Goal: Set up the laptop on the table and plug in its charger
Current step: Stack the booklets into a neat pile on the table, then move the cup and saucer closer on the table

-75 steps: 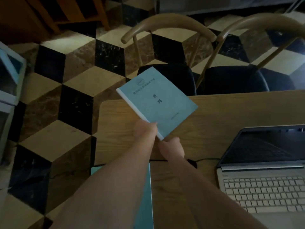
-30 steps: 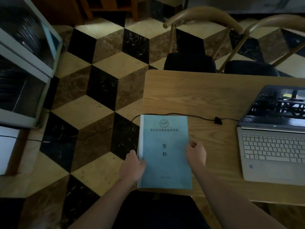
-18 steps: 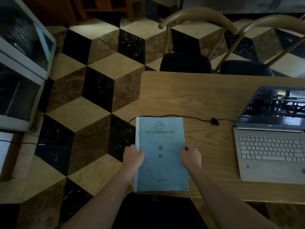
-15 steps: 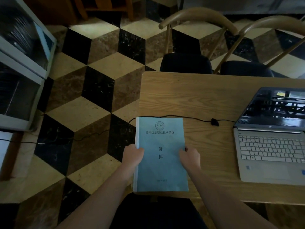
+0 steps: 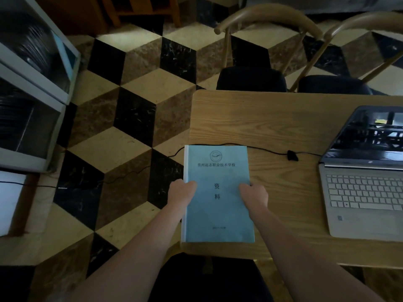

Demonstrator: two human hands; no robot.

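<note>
An open silver laptop (image 5: 366, 192) sits on the right side of the wooden table (image 5: 272, 123), its screen dark. A thin black charger cable (image 5: 268, 150) runs from the floor across the table, past a small black lump (image 5: 292, 155), to the laptop's left edge. A light blue booklet (image 5: 218, 210) lies flat at the table's near left corner, over part of the cable. My left hand (image 5: 182, 191) grips its left edge and my right hand (image 5: 254, 192) grips its right edge.
Two wooden chairs with dark seats (image 5: 250, 79) (image 5: 333, 83) stand at the table's far side. A white shelf unit (image 5: 32, 88) stands at the left on the cube-patterned floor, where the cable (image 5: 122, 177) trails. A dark seat (image 5: 207, 277) is below the near edge.
The booklet went from held up in the air to lying flat at the table's near left corner. In the last half second both hands stay on its edges, barely moving.
</note>
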